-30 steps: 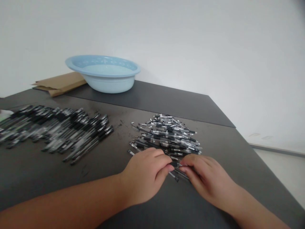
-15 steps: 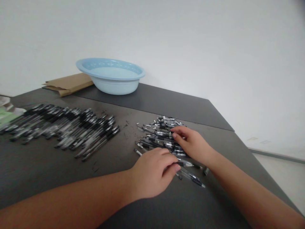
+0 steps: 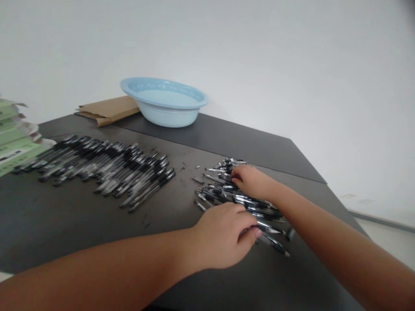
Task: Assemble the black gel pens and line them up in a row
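A loose pile of black-and-clear pens [image 3: 243, 199] lies on the dark table under both my hands. My left hand [image 3: 227, 235] rests at the near side of the pile with fingers curled and thumb bent toward the index finger. Whatever is between them is hidden by the hand. Farther back, my right hand [image 3: 249, 179] reaches down into the pile, thumb and fingers pinched close together among the pens. What it grips cannot be made out. To the left, capped pens [image 3: 106, 164] lie side by side in a slanted row.
A light blue basin [image 3: 168, 114] stands at the back beside a flat brown paper bag [image 3: 110, 110]. Green boxes [image 3: 16, 138] are stacked at the left edge. A small dark cap-like piece [image 3: 290, 234] lies right of the pile. Dark specks dot the table [image 3: 181, 259].
The view has turned left, bringing more of the green boxes in. My right hand has moved back and left over the pile, its fingers closing. My left hand keeps about the same pose.
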`<state>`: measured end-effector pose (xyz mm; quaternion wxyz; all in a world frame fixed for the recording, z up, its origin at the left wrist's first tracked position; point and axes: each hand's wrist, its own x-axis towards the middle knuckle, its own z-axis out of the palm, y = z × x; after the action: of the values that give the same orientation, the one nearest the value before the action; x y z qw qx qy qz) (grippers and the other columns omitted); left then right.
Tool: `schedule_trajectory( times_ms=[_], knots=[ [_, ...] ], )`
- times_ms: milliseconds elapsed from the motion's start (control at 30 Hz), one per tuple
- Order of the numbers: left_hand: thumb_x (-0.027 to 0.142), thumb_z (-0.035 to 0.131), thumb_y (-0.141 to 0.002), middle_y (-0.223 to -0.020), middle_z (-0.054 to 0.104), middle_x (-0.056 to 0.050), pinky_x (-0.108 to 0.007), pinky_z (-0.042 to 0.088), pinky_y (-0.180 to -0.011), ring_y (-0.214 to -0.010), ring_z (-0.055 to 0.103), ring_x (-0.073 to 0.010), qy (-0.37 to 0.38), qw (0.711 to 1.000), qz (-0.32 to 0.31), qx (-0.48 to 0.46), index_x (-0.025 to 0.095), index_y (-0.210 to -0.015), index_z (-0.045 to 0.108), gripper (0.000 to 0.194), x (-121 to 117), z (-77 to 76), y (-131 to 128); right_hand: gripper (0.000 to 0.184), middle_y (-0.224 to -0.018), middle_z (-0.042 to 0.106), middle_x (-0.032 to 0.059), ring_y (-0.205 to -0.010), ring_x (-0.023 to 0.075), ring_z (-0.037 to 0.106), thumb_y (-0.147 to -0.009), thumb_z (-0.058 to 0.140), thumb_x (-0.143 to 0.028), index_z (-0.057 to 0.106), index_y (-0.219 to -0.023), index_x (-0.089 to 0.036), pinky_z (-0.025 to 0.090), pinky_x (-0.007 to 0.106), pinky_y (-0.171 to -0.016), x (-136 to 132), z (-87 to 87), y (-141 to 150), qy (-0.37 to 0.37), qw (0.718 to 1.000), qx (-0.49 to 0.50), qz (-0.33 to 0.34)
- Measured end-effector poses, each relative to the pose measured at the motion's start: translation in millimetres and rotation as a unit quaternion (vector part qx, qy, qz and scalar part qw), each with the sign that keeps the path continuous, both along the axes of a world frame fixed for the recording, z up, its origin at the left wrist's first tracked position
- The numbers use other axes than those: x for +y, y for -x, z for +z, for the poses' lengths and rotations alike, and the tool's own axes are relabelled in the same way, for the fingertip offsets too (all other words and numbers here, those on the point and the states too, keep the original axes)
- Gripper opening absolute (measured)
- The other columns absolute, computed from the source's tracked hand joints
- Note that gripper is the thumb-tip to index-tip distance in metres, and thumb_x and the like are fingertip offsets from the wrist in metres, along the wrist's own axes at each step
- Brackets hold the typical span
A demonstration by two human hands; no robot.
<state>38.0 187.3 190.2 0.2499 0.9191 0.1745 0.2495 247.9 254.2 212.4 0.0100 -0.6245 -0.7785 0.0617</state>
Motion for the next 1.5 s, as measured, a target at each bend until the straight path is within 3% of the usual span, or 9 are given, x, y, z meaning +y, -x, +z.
schedule_trajectory(
  times_ms=[200, 400, 533, 633, 733, 933, 1067, 1233, 1500],
  knots=[
    [0.037, 0.054, -0.106, -0.095, 0.071, -0.003, -0.036, 0.051, -0.085, -0.092, 0.065, -0.0210, -0.004, 1.000, 0.000, -0.001, 0.021, -0.096, 0.073, 0.027, 0, 0.7, -1, 0.018, -0.107, 0.078, 0.0155, -0.095, 0.0279, 0.072, -0.102, 0.055, -0.023, 0.067, -0.114, -0.015, 0.047, 0.033, -0.081, -6, -0.8, 0, -0.037, 0.999, 0.017, -0.022],
    [0.036, 0.056, -0.105, -0.096, 0.072, -0.003, -0.036, 0.052, -0.084, -0.092, 0.065, -0.0212, 0.004, 1.000, 0.002, -0.002, 0.021, -0.096, 0.072, 0.024, 0, 0.1, 0, 0.031, -0.100, 0.077, 0.0076, -0.086, 0.0243, 0.072, -0.102, 0.058, -0.029, 0.058, -0.132, -0.020, 0.050, 0.033, -0.076, -17, -1.2, -11, -0.096, 0.990, 0.089, -0.042],
    [0.037, 0.056, -0.105, -0.096, 0.072, -0.004, -0.036, 0.052, -0.084, -0.092, 0.066, -0.0216, 0.011, 1.000, 0.006, 0.001, 0.021, -0.098, 0.073, 0.024, 0, -0.3, -1, 0.029, -0.107, 0.077, 0.0086, -0.094, 0.0247, 0.072, -0.100, 0.061, -0.030, 0.063, -0.127, -0.021, 0.055, 0.037, -0.083, -28, -1.3, -23, -0.132, 0.981, 0.133, -0.052],
    [0.036, 0.056, -0.105, -0.097, 0.072, -0.004, -0.037, 0.052, -0.085, -0.093, 0.066, -0.0217, 0.015, 1.000, 0.007, 0.002, 0.021, -0.100, 0.073, 0.023, 1, 0.5, 0, 0.022, -0.113, 0.076, 0.0092, -0.105, 0.0266, 0.071, -0.102, 0.058, -0.033, 0.070, -0.118, -0.022, 0.054, 0.042, -0.095, -48, 4.1, -31, -0.182, 0.967, 0.171, -0.041],
    [0.035, 0.056, -0.105, -0.098, 0.072, -0.004, -0.037, 0.051, -0.085, -0.094, 0.066, -0.0219, 0.018, 1.000, 0.014, 0.002, 0.021, -0.101, 0.072, 0.022, 4, 2.6, 1, 0.028, -0.121, 0.074, 0.0099, -0.114, 0.0282, 0.068, -0.105, 0.055, -0.034, 0.068, -0.127, -0.024, 0.052, 0.045, -0.102, -79, 6.8, -36, -0.206, 0.960, 0.190, -0.014],
    [0.034, 0.053, -0.106, -0.100, 0.071, -0.004, -0.037, 0.050, -0.089, -0.098, 0.065, -0.0216, 0.027, 0.999, 0.031, 0.010, 0.021, -0.106, 0.070, 0.022, 17, 6.4, 1, 0.044, -0.123, 0.075, 0.0117, -0.113, 0.0279, 0.070, -0.108, 0.051, -0.030, 0.051, -0.152, -0.025, 0.054, 0.047, -0.100, -127, -17.5, -45, -0.196, 0.963, 0.183, -0.016],
    [0.035, 0.051, -0.107, -0.101, 0.071, -0.005, -0.037, 0.050, -0.089, -0.099, 0.065, -0.0222, 0.028, 0.998, 0.039, 0.036, 0.020, -0.108, 0.071, 0.025, 26, 7.7, 0, 0.040, -0.114, 0.078, 0.0090, -0.108, 0.0272, 0.073, -0.107, 0.053, -0.029, 0.051, -0.147, -0.025, 0.056, 0.045, -0.096, -138, -24.3, -46, -0.196, 0.955, 0.214, -0.064],
    [0.035, 0.051, -0.107, -0.100, 0.071, -0.005, -0.038, 0.049, -0.089, -0.098, 0.064, -0.0225, 0.026, 0.997, 0.052, 0.054, 0.021, -0.110, 0.071, 0.025, 32, 5.7, -3, 0.027, -0.117, 0.074, 0.0076, -0.109, 0.0250, 0.070, -0.106, 0.054, -0.023, 0.064, -0.131, -0.029, 0.056, 0.041, -0.094, -143, -9.6, -42, -0.178, 0.945, 0.273, 0.024],
    [0.032, 0.053, -0.105, -0.100, 0.072, -0.004, -0.036, 0.048, -0.088, -0.098, 0.065, -0.0220, 0.048, 0.995, 0.055, 0.066, 0.023, -0.105, 0.072, 0.021, 28, 4.3, -5, 0.021, -0.114, 0.074, 0.0054, -0.104, 0.0229, 0.070, -0.104, 0.060, -0.024, 0.065, -0.124, -0.030, 0.055, 0.037, -0.092, -147, -3.0, -44, -0.155, 0.940, 0.305, 0.015]
  ],
)
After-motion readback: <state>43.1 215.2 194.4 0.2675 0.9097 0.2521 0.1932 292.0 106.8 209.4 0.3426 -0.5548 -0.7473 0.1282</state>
